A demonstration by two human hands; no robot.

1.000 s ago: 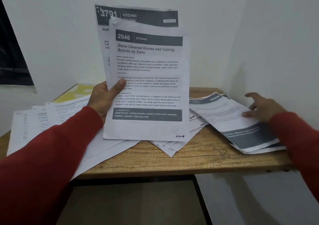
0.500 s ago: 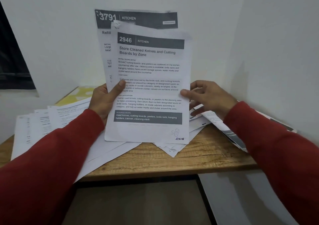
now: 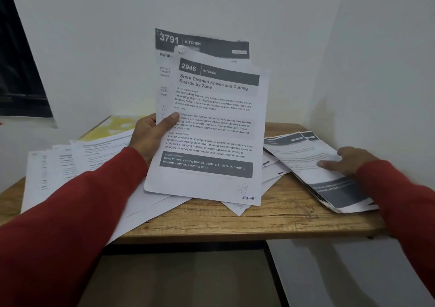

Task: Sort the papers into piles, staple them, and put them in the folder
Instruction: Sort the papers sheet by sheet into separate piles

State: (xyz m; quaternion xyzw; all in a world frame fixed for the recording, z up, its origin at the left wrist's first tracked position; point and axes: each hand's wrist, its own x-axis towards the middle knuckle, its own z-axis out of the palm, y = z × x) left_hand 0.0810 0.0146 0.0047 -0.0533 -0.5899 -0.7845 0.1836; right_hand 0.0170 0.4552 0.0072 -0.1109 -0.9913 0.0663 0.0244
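We see the left hand (image 3: 150, 137) gripping a sheaf of printed sheets (image 3: 211, 127) upright above the wooden table (image 3: 270, 222), thumb pressed across the front page and fingers curled behind. The front page carries the heading "2946 KITCHEN" and the title "Store Cleaned Knives and Cutting Boards by Zone"; behind it, rising higher, shows a page headed "3791 KITCHEN" (image 3: 202, 44). The right hand (image 3: 348, 163) lies on a pile of papers (image 3: 313, 165) at the table's right side near the wall, its fingers stretched fairly flat over the top sheet; the hand is blurred, so we cannot tell whether it pinches any page. That pile overhangs the table's front edge a little. A fan of loose sheets (image 3: 63, 165) spreads over the left part of the table, and more sheets (image 3: 270, 172) lie in the middle beneath the held sheaf. A yellow patterned folder (image 3: 110, 127) lies at the back left, partly under the fanned sheets. Both arms wear red sleeves (image 3: 70, 212).
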